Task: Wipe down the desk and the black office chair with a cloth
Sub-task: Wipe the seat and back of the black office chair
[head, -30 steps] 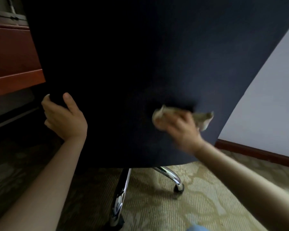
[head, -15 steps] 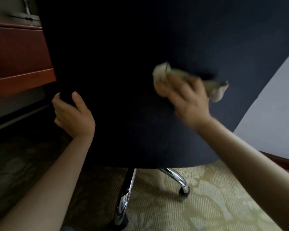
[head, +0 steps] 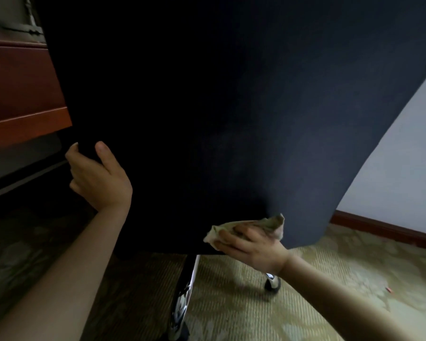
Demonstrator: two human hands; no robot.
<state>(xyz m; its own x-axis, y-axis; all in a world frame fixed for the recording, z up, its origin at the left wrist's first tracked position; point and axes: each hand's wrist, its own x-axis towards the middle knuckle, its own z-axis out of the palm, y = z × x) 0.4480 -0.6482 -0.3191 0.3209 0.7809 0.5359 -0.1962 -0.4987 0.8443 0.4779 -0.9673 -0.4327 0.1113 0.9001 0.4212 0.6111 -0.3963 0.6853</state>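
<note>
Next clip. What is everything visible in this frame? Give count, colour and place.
chair: one, black, its back fills most of the view
cloth: one, beige, crumpled at the chair's lower edge
legs: two, chrome, under the chair
desk: one, red-brown wood, upper left behind the chair
carpet: one, patterned beige-green, across the floor
wall: one, pale, at right
baseboard: one, red-brown, along the foot of the wall
left hand: one, grips the chair's left edge
right hand: one, holds the cloth against the chair's lower edge
</note>
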